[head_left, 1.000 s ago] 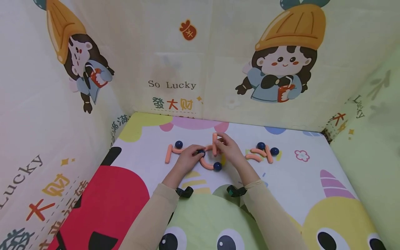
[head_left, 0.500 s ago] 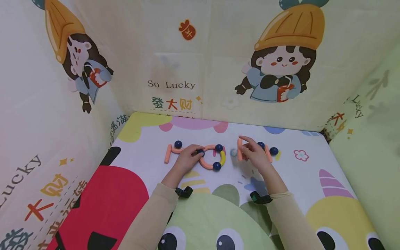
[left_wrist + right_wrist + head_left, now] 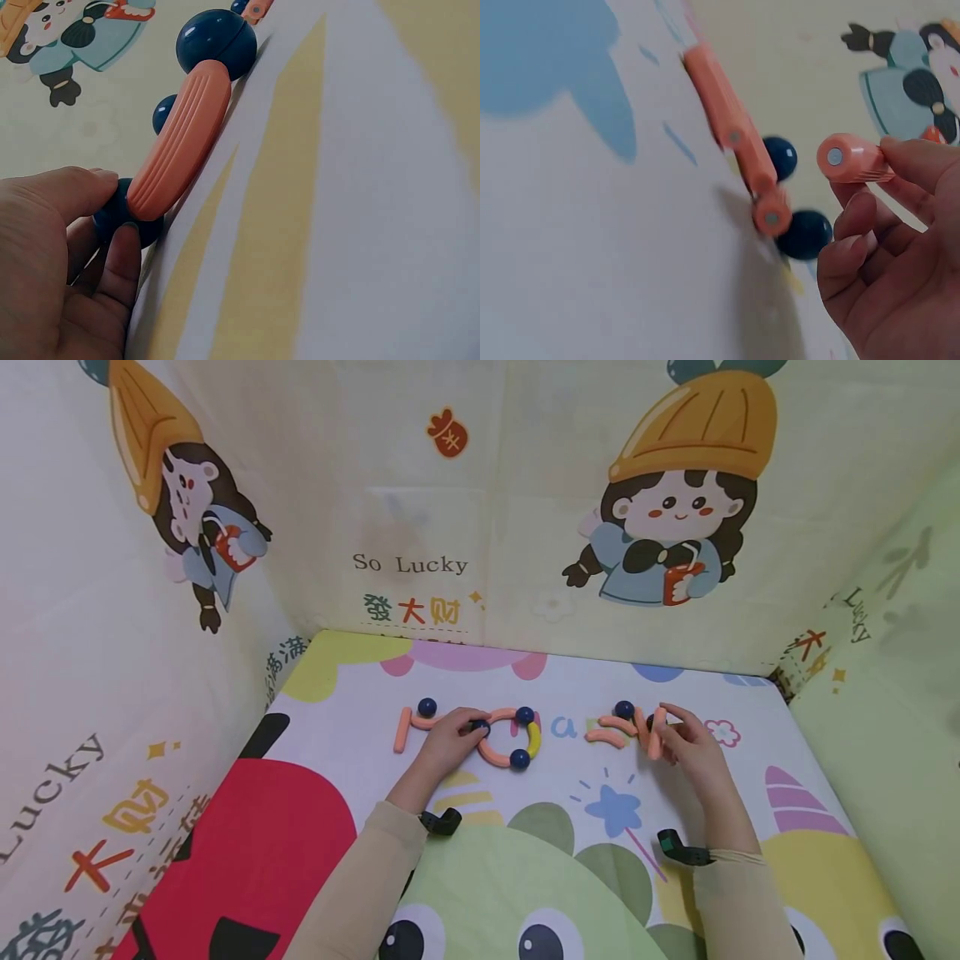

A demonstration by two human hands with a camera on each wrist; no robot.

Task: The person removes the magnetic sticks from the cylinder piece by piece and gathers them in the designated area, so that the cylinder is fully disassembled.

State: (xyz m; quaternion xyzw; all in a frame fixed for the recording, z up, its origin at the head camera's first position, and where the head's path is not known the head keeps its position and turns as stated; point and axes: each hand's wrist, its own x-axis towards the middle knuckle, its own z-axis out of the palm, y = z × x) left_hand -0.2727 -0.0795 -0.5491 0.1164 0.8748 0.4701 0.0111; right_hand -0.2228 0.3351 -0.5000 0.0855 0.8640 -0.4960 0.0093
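My left hand [image 3: 450, 747] pinches a dark blue ball [image 3: 112, 208] between thumb and fingers. That ball joins a ring lying on the table, made of orange curved rods [image 3: 495, 755], one yellow curved rod [image 3: 535, 741] and two more blue balls [image 3: 520, 760]. Over the group of pieces at the right, my right hand [image 3: 697, 756] holds up a straight orange rod [image 3: 657, 735]. A round metal disc shows in this rod's end in the right wrist view. Behind it, a blue ball [image 3: 806, 234] on the table is mostly covered in the head view.
Left of the ring lie a straight orange rod [image 3: 402, 730], a curved one [image 3: 425, 723] and a blue ball [image 3: 427, 707]. The right group has curved orange rods [image 3: 606, 739], another straight rod [image 3: 641, 727] and a ball [image 3: 624, 710]. Cloth walls [image 3: 517, 527] border the table.
My right hand has carried the straight orange rod from over the ring to the right group. The left hand stays at its ball, and the ring has not moved.
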